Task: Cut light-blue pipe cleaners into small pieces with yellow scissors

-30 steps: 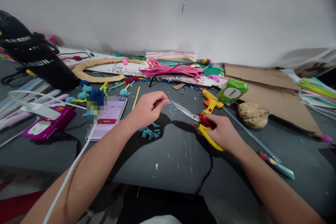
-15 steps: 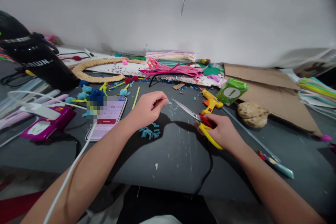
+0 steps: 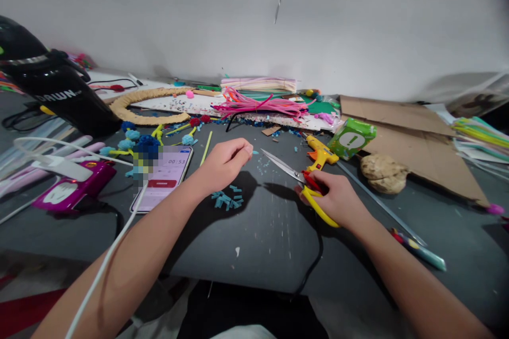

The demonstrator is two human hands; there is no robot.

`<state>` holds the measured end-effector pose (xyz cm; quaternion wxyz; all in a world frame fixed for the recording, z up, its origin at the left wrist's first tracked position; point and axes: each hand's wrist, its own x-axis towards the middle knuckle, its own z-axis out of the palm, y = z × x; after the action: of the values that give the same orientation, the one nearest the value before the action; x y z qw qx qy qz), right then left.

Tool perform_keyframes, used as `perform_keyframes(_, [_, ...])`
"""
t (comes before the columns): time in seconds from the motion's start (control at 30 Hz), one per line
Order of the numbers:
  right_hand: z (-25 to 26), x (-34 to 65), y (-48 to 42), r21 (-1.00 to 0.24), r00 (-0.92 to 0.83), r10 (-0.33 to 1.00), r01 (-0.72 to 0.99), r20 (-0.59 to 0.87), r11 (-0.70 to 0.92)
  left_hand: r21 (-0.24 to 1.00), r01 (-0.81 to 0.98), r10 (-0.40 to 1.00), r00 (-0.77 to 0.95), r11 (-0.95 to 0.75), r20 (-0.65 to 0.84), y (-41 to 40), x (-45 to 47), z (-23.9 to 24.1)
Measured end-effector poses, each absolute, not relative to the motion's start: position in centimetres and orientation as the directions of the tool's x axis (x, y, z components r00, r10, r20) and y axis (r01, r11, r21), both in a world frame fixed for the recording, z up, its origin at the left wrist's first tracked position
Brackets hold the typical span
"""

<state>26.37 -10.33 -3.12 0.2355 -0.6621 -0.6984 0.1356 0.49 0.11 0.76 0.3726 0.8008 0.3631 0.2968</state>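
My right hand (image 3: 332,196) grips a pair of scissors (image 3: 283,166) by the yellow and red handles. The blades are together and point up and left. My left hand (image 3: 228,161) is closed in a pinch just left of the blade tips. A small light blue piece (image 3: 255,152) shows at its fingertips, and the two are apart from the scissors. Several short blue cut strips (image 3: 226,198) lie in a pile below my left hand. Tiny blue scraps (image 3: 262,165) are scattered under the blade tips.
A yellow glue gun (image 3: 319,152) and a green packet (image 3: 352,137) lie beyond my right hand. A phone (image 3: 165,198), a purple power adapter (image 3: 73,185) and a black bottle (image 3: 59,90) are at left. Pink pipe cleaners (image 3: 262,106) lie at the back; cardboard (image 3: 421,148) is at right.
My left hand has turned slightly, its thumb now lying further over the fingers. The scissors and my right hand are almost still.
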Motion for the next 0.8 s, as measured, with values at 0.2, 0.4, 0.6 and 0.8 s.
perform_keyframes(0.2, [-2.93, 26.35, -10.41, -0.494, -0.034, 0.988, 0.863, 0.149, 0.104, 0.794, 0.366, 0.790, 0.573, -0.484, 0.217, 0.05, 0.55, 0.82])
perform_keyframes(0.4, [-3.01, 26.32, -10.36, -0.477, -0.033, 0.991, 0.874, 0.133, 0.093, 0.786, 0.373, 0.783, 0.583, -0.494, 0.216, 0.03, 0.62, 0.74])
perform_keyframes(0.6, [-3.02, 26.39, -10.33, -0.472, -0.048, 0.989, 0.875, 0.139, 0.108, 0.794, 0.365, 0.781, 0.588, -0.487, 0.209, 0.11, 0.57, 0.48])
perform_keyframes(0.8, [-3.08, 26.44, -10.35, -0.491, -0.043, 0.990, 0.865, 0.134, 0.104, 0.793, 0.365, 0.783, 0.585, -0.487, 0.212, 0.06, 0.62, 0.56])
